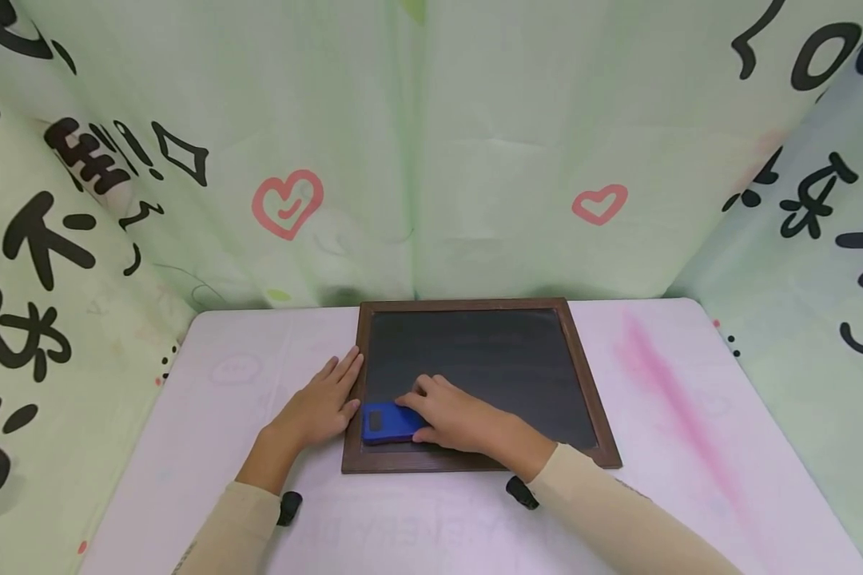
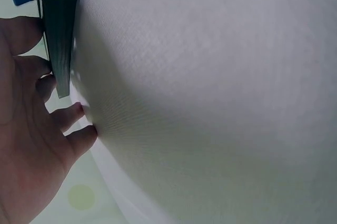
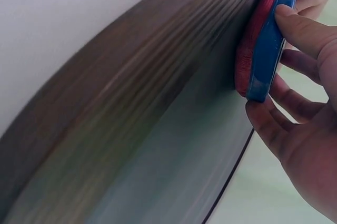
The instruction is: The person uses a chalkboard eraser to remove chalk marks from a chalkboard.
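A small blackboard (image 1: 475, 351) in a brown wooden frame (image 1: 597, 399) lies on the table. My right hand (image 1: 455, 415) grips a blue board eraser (image 1: 388, 423) at the board's lower left corner. In the right wrist view, thumb and fingers hold the blue back of the eraser (image 3: 268, 45), and its red felt pad (image 3: 247, 50) faces the board. The left hand (image 1: 324, 405) rests with extended fingers against the frame's left side. From the left wrist, its thumb and some fingertips touch the frame edge (image 2: 60, 40), while other fingertips reach the tablecloth.
A pale cloth (image 1: 417, 527) covers the table, with a pink smear (image 1: 669, 383) on its right side. Light green curtains (image 1: 460, 160) with black characters and pink hearts hang behind and at both sides. Dark wrist devices (image 1: 289, 508) sit under both sleeves.
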Tool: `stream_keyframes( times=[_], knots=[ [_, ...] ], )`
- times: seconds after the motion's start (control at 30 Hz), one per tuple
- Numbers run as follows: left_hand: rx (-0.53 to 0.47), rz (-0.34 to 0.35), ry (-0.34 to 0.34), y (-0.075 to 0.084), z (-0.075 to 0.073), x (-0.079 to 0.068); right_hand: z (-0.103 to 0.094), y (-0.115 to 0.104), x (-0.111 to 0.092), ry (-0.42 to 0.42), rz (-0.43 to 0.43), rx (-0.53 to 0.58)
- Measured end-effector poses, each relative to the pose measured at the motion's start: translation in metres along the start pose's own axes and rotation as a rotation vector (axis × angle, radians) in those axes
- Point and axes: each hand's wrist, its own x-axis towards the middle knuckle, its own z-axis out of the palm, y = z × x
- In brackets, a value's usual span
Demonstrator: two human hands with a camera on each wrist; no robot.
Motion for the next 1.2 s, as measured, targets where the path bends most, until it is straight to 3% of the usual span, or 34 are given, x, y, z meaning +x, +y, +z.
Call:
stream_keyframes(
  times=[0.33,0.8,1.2],
  knots=[
    [-0.013,-0.007,-0.002,0.001,-0.002,0.000,-0.008,0.037,-0.031,0.003,0.088,0.070],
    [0.003,0.004,-0.008,0.001,0.000,0.000,-0.021,0.094,-0.111,0.086,0.228,0.106],
    [0.006,-0.005,-0.012,0.002,0.000,0.001,-0.027,0.119,-0.153,0.102,0.295,0.164]
  ],
)
